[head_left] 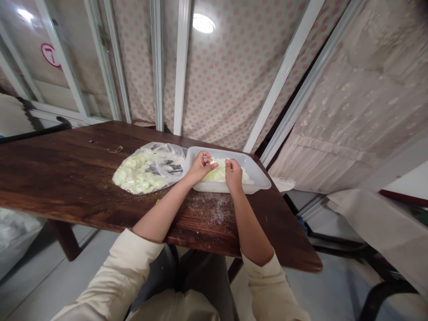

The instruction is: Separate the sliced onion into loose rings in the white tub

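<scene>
Bare left hand (200,167) and right hand (234,174) were pinched nearly closed, contents unclear; flicking risked scattering loose pale-green pieces (219,174) beneath the fingers (230,165) beyond the white rectangular plastic tub (260,177).

Your light is dim and soft, with a round glare (203,23) up top; your view's edges stretch and blur.

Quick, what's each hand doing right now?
Left hand: curled over the tray; whether it holds anything can't be told.
Right hand: also curled; grip can't be told.
</scene>
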Motion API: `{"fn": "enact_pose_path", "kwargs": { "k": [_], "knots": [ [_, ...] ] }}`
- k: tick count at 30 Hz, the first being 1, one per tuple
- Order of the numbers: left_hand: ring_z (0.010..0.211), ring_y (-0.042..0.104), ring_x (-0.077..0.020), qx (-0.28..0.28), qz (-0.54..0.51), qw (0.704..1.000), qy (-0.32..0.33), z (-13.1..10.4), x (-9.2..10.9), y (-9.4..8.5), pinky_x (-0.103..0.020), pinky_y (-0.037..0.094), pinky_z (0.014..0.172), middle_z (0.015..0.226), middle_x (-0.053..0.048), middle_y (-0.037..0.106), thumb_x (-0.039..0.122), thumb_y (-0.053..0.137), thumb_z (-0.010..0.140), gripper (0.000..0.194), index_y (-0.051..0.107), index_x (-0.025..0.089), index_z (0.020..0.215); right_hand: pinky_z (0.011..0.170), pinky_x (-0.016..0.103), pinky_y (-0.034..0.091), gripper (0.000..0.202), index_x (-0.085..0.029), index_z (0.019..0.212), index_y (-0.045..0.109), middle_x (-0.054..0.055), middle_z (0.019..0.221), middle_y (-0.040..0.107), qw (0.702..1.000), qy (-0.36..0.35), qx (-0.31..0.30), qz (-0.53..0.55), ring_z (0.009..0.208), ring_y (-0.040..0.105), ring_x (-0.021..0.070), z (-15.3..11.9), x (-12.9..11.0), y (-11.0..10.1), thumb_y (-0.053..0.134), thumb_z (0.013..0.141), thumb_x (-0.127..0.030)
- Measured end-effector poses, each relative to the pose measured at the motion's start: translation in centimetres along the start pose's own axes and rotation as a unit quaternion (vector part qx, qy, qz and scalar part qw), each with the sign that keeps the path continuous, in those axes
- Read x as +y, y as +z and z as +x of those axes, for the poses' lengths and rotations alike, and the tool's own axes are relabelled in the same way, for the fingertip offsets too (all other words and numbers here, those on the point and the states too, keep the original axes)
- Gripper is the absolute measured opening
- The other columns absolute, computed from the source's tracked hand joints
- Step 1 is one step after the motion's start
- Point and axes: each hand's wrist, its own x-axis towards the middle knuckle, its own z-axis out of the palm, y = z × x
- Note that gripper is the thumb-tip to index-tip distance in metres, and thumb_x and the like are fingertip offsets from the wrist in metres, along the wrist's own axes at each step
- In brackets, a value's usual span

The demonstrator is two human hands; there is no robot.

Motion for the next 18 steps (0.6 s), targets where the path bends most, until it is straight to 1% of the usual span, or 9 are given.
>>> {"fn": "enact_pose_path", "kwargs": {
  "k": [2, 4, 6, 8, 10, 11, 14, 18],
  "knots": [
    [0.055, 0.040, -0.0046, -0.008, -0.007, 1.000, 0.000, 0.00, -0.01, -0.03, -0.019, 0.030, 0.056, 0.063, 0.007, 0.045, 0.030, 0.069, 0.063, 0.043, 0.036, 0.019, 0.088, 0.063, 0.025, 0.032, 0.024, -0.020, 0.067, 0.044, -0.004, 0.061, 0.046, 1.000, 0.013, 0.012, 0.007, 0.059, 0.042, 0.0123, 0.08, 0.12, 0.04, 0.044, 0.081, -0.041],
    [0.055, 0.041, -0.0047, -0.014, -0.012, 1.000, 0.003, 0.02, -0.09, -0.05, -0.019, 0.031, 0.057, 0.063, 0.007, 0.047, 0.030, 0.070, 0.062, 0.045, 0.037, 0.019, 0.089, 0.069, 0.026, 0.034, 0.023, -0.020, 0.074, 0.047, -0.002, 0.068, 0.052, 1.000, -0.008, 0.002, 0.016, 0.066, 0.047, 0.0131, 0.13, 0.10, 0.09, 0.043, 0.082, -0.041],
    [0.056, 0.043, -0.0050, -0.021, -0.019, 1.000, 0.010, 0.04, -0.18, -0.07, -0.020, 0.032, 0.058, 0.064, 0.007, 0.049, 0.031, 0.071, 0.061, 0.047, 0.036, 0.019, 0.090, 0.075, 0.028, 0.035, 0.024, -0.020, 0.076, 0.050, 0.000, 0.075, 0.055, 0.997, -0.055, -0.037, 0.028, 0.074, 0.049, 0.0145, 0.17, 0.03, 0.12, 0.039, 0.084, -0.040],
    [0.058, 0.045, -0.0058, -0.030, -0.021, 0.999, 0.017, 0.04, -0.25, -0.09, -0.020, 0.033, 0.059, 0.064, 0.007, 0.050, 0.031, 0.072, 0.061, 0.048, 0.036, 0.019, 0.091, 0.076, 0.028, 0.035, 0.025, -0.020, 0.073, 0.051, 0.001, 0.075, 0.055, 0.989, -0.097, -0.092, 0.058, 0.076, 0.050, 0.0149, 0.25, 0.00, 0.10, 0.040, 0.083, -0.040],
    [0.059, 0.047, -0.0063, -0.041, -0.015, 0.999, 0.017, 0.00, -0.26, -0.11, -0.020, 0.033, 0.059, 0.064, 0.007, 0.050, 0.032, 0.071, 0.062, 0.049, 0.036, 0.020, 0.093, 0.071, 0.027, 0.037, 0.024, -0.020, 0.070, 0.049, 0.000, 0.072, 0.053, 0.979, -0.110, -0.134, 0.104, 0.073, 0.049, 0.0143, 0.35, 0.04, 0.03, 0.044, 0.082, -0.040],
    [0.059, 0.047, -0.0063, -0.045, -0.009, 0.999, 0.014, -0.03, -0.24, -0.12, -0.020, 0.033, 0.059, 0.064, 0.007, 0.049, 0.032, 0.071, 0.062, 0.049, 0.036, 0.020, 0.093, 0.069, 0.026, 0.037, 0.024, -0.020, 0.069, 0.048, -0.001, 0.069, 0.052, 0.976, -0.107, -0.145, 0.124, 0.070, 0.049, 0.0137, 0.39, 0.08, -0.01, 0.044, 0.081, -0.040],
    [0.058, 0.046, -0.0057, -0.050, 0.008, 0.999, 0.007, -0.19, -0.05, -0.08, -0.019, 0.032, 0.058, 0.065, 0.007, 0.048, 0.032, 0.069, 0.064, 0.047, 0.036, 0.020, 0.095, 0.064, 0.024, 0.036, 0.027, -0.019, 0.067, 0.046, -0.002, 0.064, 0.048, 0.975, -0.095, -0.145, 0.142, 0.065, 0.046, 0.0125, 0.38, 0.15, -0.10, 0.043, 0.082, -0.041],
    [0.058, 0.045, -0.0052, -0.053, 0.009, 0.999, 0.002, -0.36, 0.17, 0.03, -0.020, 0.033, 0.059, 0.066, 0.007, 0.048, 0.032, 0.066, 0.067, 0.042, 0.034, 0.019, 0.093, 0.059, 0.024, 0.032, 0.031, -0.019, 0.062, 0.042, -0.003, 0.057, 0.042, 0.984, -0.101, -0.103, 0.100, 0.057, 0.041, 0.0111, 0.08, 0.00, -0.04, 0.039, 0.085, -0.040]
  ]
}}
